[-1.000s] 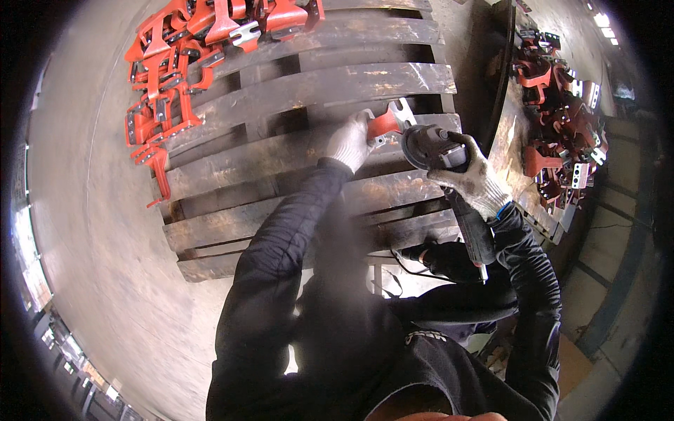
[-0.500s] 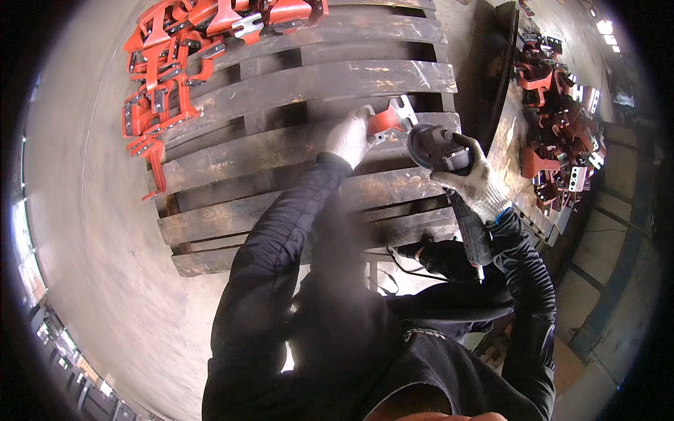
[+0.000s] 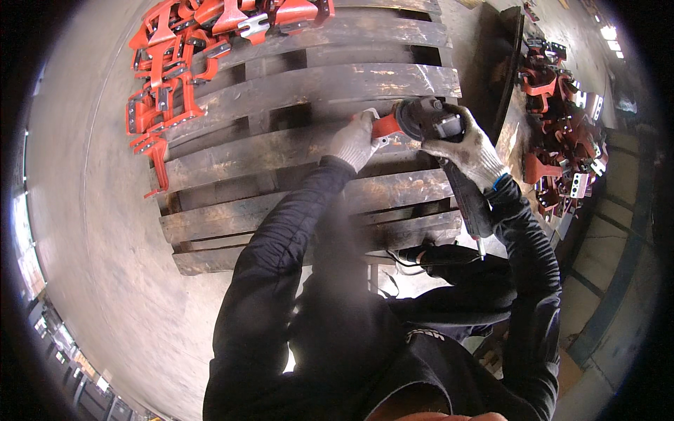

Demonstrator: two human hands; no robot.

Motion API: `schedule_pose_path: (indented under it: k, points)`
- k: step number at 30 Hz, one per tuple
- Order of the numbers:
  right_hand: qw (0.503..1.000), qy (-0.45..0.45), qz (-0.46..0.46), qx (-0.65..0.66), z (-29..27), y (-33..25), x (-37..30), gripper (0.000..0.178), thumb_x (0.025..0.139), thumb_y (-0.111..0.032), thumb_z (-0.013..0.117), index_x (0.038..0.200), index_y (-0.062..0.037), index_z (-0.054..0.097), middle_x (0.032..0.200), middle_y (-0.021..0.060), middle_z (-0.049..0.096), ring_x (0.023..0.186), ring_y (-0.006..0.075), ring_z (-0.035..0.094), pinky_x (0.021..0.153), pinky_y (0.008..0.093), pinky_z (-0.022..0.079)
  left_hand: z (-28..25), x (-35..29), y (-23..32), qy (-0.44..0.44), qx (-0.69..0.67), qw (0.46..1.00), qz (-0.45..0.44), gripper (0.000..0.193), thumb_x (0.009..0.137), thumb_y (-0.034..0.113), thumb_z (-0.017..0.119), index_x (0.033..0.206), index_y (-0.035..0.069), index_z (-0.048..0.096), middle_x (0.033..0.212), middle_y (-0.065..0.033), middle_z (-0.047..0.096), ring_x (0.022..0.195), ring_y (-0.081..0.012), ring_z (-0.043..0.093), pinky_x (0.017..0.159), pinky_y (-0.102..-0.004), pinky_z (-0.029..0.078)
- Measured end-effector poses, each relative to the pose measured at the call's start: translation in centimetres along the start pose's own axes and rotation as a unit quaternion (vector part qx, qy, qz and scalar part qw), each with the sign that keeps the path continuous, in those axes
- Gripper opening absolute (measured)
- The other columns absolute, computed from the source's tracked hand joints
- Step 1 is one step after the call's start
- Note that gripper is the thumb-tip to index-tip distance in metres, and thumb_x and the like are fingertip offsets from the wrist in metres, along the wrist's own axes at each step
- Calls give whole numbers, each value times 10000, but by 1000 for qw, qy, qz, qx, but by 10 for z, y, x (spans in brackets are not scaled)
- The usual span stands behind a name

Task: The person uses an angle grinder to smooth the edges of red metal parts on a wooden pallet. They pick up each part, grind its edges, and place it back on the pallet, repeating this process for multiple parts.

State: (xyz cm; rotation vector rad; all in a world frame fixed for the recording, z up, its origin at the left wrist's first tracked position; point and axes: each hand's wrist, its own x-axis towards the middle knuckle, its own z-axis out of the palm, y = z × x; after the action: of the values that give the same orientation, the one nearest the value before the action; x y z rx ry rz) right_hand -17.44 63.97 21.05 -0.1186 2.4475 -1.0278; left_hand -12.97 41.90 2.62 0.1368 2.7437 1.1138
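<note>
Gloved in white, my left hand [image 3: 353, 142] is closed around one end of a red metal bracket [image 3: 385, 126] above the wooden pallet. My right hand [image 3: 469, 146], also gloved, wraps the head of a dark angle grinder [image 3: 430, 121]; the grinder's body runs back along my right forearm. The grinder's disc lies over the far end of the bracket and hides it. Whether disc and metal touch, I cannot tell.
A dark slatted pallet [image 3: 281, 156] lies in front of me. Red brackets [image 3: 165, 67] are piled on its far left. More red brackets [image 3: 554, 133] lie heaped at the right, past a dark upright board [image 3: 511, 77]. A thin cord [image 3: 421, 264] hangs near my legs.
My right hand has brought the grinder up and left, so its disc now covers the bracket's forked end. My left hand keeps its hold, nearly in place.
</note>
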Motion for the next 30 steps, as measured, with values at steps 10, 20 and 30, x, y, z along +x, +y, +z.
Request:
schedule_pose_path:
  k: [10,20,30]
  points:
    - [1000,2,0,19,-1,0,7,836,738,-263,940,1408,-17,504,1182,140,695,1074,203,671,936,328,558,4,3,-3,7,-27,1000,-7,548,927,250,716,1365,7,493,1181,-272,652,1055,-436,671,901,-490,537]
    - [996,-68,-24,60,-15,73,-19,455,800,-166,808,1236,-107,692,1104,95,744,1061,267,695,1094,405,448,61,1,-57,119,77,985,96,447,960,246,654,1303,-7,520,1145,-230,628,994,-368,665,864,-423,546]
    - [997,3,6,71,2,76,-72,462,852,-97,771,1296,-117,642,1001,76,739,929,219,715,1000,383,532,30,2,-44,44,255,963,75,623,1046,376,519,1466,-71,409,1291,-290,602,1128,-375,653,906,-412,562]
